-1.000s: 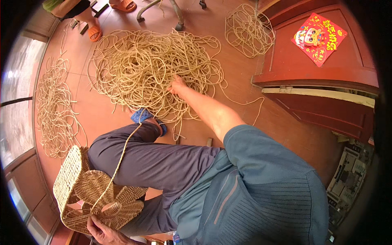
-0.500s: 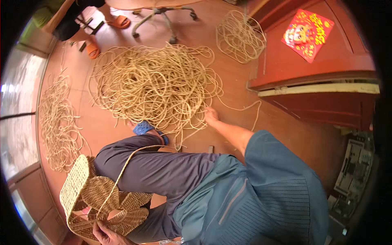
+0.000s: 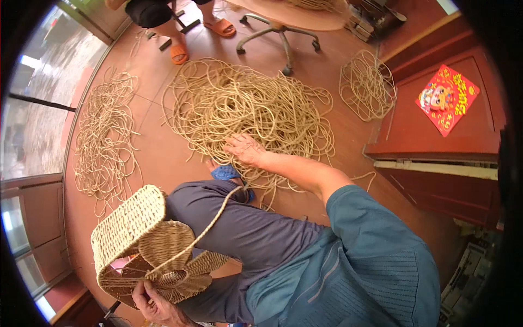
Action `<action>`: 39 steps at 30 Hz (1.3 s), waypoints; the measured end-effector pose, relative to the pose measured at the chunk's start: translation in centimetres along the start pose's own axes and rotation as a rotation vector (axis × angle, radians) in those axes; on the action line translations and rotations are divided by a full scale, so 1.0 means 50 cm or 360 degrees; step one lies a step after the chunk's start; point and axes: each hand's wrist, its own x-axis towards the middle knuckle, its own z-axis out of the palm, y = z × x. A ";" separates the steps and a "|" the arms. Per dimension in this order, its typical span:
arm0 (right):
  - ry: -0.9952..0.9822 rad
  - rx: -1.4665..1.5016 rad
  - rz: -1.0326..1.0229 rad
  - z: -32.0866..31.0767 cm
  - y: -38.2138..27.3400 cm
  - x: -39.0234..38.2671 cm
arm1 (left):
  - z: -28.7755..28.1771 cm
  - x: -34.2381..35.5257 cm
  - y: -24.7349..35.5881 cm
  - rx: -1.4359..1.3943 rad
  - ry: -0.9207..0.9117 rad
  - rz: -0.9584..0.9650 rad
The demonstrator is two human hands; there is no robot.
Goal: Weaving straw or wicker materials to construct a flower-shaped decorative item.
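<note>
My left hand (image 3: 154,305) pinches the woven straw piece (image 3: 128,223) on my lap at lower left, where a cord is attached; this piece has a squarish woven panel and rounded petal-like parts. The cord (image 3: 210,223) runs from there across my leg toward the floor. My right hand (image 3: 244,148) reaches out over the big tangled pile of tan cord (image 3: 256,98), fingers spread and resting on its lower middle strands. My blue sandal (image 3: 223,173) shows just below the pile.
Two smaller cord piles (image 3: 106,141) (image 3: 368,87) lie left and right. A co-worker's feet in orange sandals (image 3: 220,27) and a wheeled chair (image 3: 278,38) are at the top. A red cabinet (image 3: 430,141) with a paper decoration stands right; a glass door (image 3: 32,136) is left.
My right hand moved down and right along the pile, then back left to its lower middle, fingers now spread. The view has shifted. My left hand still grips the woven piece.
</note>
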 end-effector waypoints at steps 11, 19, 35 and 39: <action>-0.1050 -0.0551 0.0524 0.019 0.133 0.091 | -0.006 -0.003 0.042 0.0398 0.0023 0.0282; -0.1054 -0.0449 0.1265 -0.048 0.227 -0.043 | -0.003 0.005 0.056 0.0469 0.0017 0.0254; -0.0166 0.0764 0.1303 -0.148 0.199 -0.185 | 0.003 -0.004 0.021 -0.0049 -0.0019 0.0001; 0.0307 -0.0186 0.0969 -0.170 0.257 -0.315 | 0.017 0.007 0.019 -0.0064 -0.0048 0.0042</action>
